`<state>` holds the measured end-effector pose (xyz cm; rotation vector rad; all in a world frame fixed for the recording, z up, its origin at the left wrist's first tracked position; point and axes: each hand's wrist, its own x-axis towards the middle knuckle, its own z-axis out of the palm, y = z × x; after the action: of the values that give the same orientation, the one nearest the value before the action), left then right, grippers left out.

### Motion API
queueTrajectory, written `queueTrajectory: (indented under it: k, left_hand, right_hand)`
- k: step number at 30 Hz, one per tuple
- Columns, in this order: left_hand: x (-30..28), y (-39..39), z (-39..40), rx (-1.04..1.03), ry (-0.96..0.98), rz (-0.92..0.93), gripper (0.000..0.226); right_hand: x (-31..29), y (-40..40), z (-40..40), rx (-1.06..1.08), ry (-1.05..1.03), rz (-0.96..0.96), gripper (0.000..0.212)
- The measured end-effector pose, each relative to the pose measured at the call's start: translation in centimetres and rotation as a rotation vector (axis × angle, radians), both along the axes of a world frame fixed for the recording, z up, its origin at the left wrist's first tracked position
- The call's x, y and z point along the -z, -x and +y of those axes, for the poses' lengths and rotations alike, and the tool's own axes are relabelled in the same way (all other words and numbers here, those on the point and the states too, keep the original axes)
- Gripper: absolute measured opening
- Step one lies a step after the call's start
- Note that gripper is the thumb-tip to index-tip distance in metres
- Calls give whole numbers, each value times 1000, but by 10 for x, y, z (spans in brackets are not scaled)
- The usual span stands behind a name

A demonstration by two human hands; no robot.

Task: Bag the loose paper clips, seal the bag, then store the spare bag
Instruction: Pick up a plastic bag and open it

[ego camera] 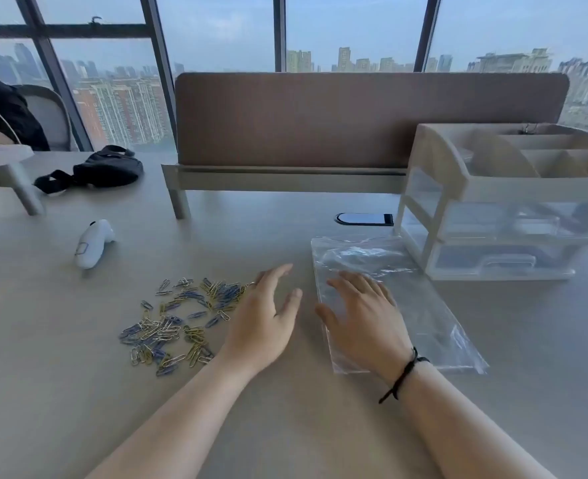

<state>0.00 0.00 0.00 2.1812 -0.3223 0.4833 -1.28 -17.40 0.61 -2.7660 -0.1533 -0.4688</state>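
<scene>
Several loose paper clips [178,319], blue, gold and silver, lie scattered on the grey desk left of centre. Clear plastic bags [420,305] lie flat to the right, one on top of another as far as I can tell. My left hand [265,316] hovers with relaxed, straight fingers just right of the clip pile and holds nothing. My right hand [361,319] lies flat with spread fingers on the near left part of the bags. A black cord is tied round my right wrist.
A white desk organiser with clear drawers [507,209] stands behind the bags at right. A white controller [92,243] and a black pouch [102,169] lie at left. A brown divider panel [368,119] runs along the back, with a cable port [363,218] below it.
</scene>
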Motion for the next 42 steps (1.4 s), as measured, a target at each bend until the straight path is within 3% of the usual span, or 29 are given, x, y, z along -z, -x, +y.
queueTrajectory:
  k: [4, 9, 12, 17, 26, 30, 34, 42]
  left_hand:
    - [5, -4, 2, 1, -8, -18, 40]
    - [5, -2, 0, 12, -69, -30, 43]
    - [4, 0, 1, 7, -78, -26, 44]
    - [1, 6, 1, 15, -95, -13, 43]
    - [0, 14, 1, 30, -66, 18, 42]
    - [2, 14, 0, 39, -57, 28, 42]
    - [2, 12, 0, 56, -60, 35, 42]
    - [0, 14, 0, 69, -33, 56, 43]
  right_hand:
    - [7, -8, -8, 100, 102, 29, 59]
    - [9, -12, -9, 130, 77, 40, 54]
    - [11, -14, -13, 159, 64, 109, 41]
    - [7, -13, -16, 220, 32, 53, 24]
    - [7, -13, -17, 229, -12, 46, 22]
    - [12, -16, -20, 188, -32, 187, 46]
    - [10, -15, -23, 204, -44, 99, 26]
    - [9, -15, -26, 275, -129, -69, 26]
